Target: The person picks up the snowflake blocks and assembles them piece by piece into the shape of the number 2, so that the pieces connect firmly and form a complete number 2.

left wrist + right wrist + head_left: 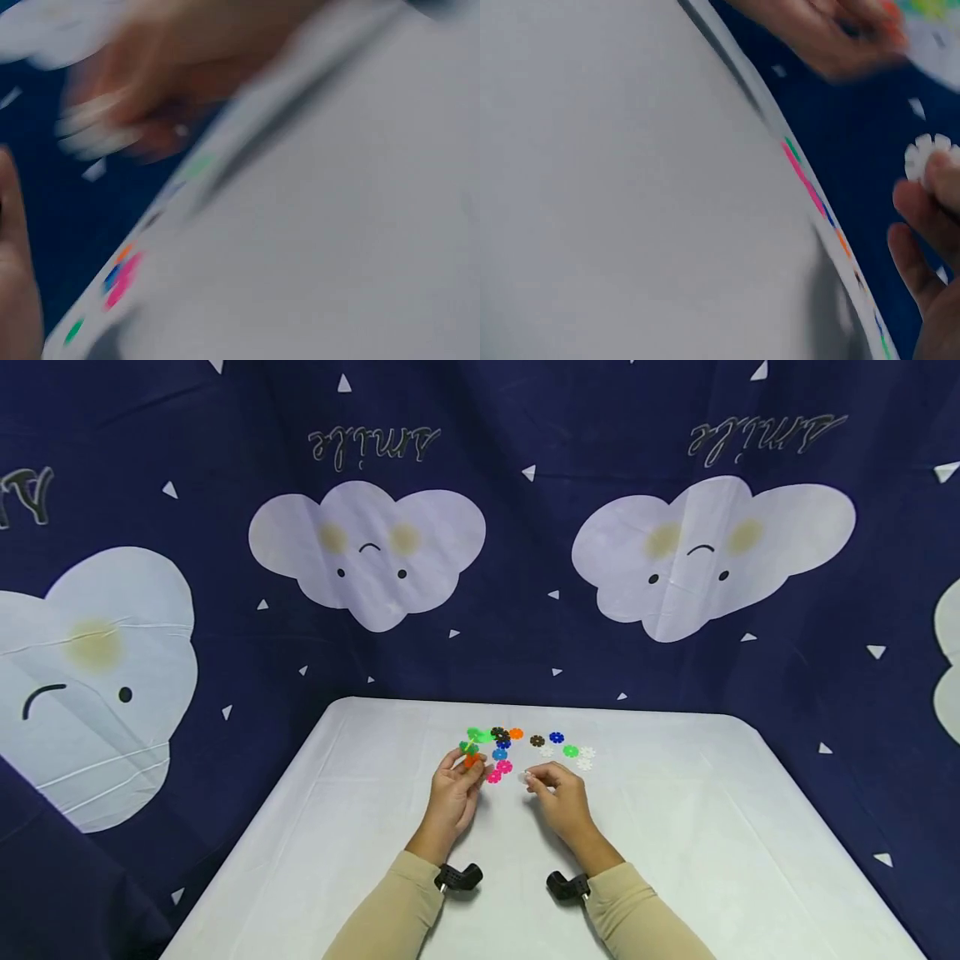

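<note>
My left hand (450,800) holds a small joined piece of notched plastic snowflake discs above the table. An orange disc (472,762) is at the fingertips, with a green disc (468,747) and a bit of yellow beyond it. To the right, my right hand (566,802) pinches a white snowflake disc (921,156) between thumb and index finger. That white disc stands apart from the joined piece. In the left wrist view the right hand (169,82) is blurred, and only an edge of the left hand (13,277) shows.
Loose discs lie beyond the hands on the white table (360,793): pink discs (494,776), a light blue disc (499,754), an orange disc (516,734), a brown disc (537,741), a blue disc (557,737), a green disc (571,751) and white discs (584,764). A dark blue curtain (517,652) hangs behind.
</note>
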Demonstrator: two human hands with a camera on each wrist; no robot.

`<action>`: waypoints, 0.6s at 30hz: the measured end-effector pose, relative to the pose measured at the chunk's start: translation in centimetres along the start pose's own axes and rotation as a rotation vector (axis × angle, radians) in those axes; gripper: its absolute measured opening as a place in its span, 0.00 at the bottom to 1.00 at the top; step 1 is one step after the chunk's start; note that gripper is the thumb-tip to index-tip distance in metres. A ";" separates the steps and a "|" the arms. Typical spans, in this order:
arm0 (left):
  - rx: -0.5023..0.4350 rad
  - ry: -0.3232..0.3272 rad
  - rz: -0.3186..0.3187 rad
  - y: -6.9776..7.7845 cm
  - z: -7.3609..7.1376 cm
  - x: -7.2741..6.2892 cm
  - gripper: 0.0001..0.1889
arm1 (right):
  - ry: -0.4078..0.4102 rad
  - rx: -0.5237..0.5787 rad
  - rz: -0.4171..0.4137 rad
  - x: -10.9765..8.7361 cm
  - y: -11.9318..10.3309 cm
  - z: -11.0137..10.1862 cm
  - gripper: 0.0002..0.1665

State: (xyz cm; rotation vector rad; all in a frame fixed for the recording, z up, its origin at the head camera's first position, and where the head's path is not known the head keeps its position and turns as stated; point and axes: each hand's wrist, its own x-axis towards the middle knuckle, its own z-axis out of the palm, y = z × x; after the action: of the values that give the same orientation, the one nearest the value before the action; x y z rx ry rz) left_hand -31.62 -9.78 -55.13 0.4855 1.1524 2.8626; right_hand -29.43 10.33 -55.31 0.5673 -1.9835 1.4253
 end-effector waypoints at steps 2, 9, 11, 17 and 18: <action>-0.054 0.065 0.019 0.3 -0.5 0.4 0.16 | 0.049 -0.011 0.050 0.0 0.0 -0.4 0.08; -0.102 -0.159 -0.071 0.5 -0.9 0.3 0.11 | 0.002 0.036 0.023 0.2 -2.7 -0.7 0.05; -0.131 -0.245 -0.104 0.5 -0.8 0.2 0.12 | -0.008 0.056 0.035 0.3 -3.4 -0.8 0.06; -0.108 -0.368 -0.140 0.6 -0.7 0.0 0.21 | -0.016 0.111 0.087 0.2 -4.3 -0.9 0.06; -0.100 -0.371 -0.140 0.6 -0.8 0.0 0.21 | -0.018 0.117 0.089 0.2 -4.3 -0.8 0.06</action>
State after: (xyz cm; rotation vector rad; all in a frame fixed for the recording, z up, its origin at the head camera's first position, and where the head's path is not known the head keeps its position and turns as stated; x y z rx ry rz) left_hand -31.82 -10.75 -55.20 0.8476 0.9349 2.5488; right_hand -26.52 9.74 -52.10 0.5508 -1.9705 1.6039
